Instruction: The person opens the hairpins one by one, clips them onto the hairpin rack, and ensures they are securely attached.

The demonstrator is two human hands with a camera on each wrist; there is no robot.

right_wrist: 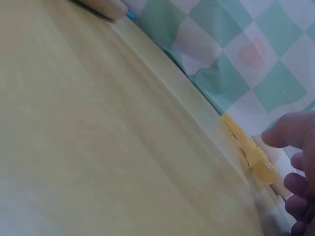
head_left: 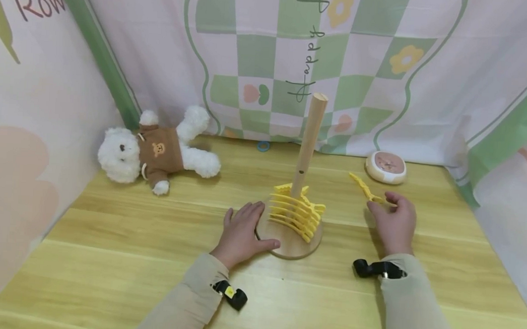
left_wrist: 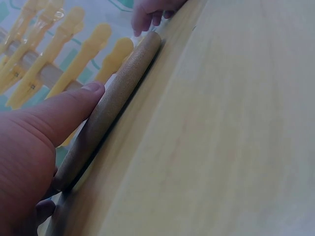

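Observation:
A round wooden base [head_left: 286, 245] stands on the table, carrying an upright wooden post [head_left: 310, 142]. Several curved yellow plastic pieces with knobbed ends [head_left: 294, 213] are stacked around the foot of the post. My left hand [head_left: 242, 235] rests at the left side of the base, fingers spread along its edge and thumb on the rim; the left wrist view shows the thumb [left_wrist: 74, 108] there. One more yellow plastic piece [head_left: 362, 185] lies on the table at the right. Around its near end, my right hand [head_left: 394, 221] has thumb and fingers apart.
A white plush bear [head_left: 159, 151] in a brown top lies at the back left. At the back edge is a small blue ring [head_left: 263, 146]. A round-cornered white clock [head_left: 386, 167] stands beyond the loose yellow piece. A patterned curtain [head_left: 269, 60] hangs behind the table.

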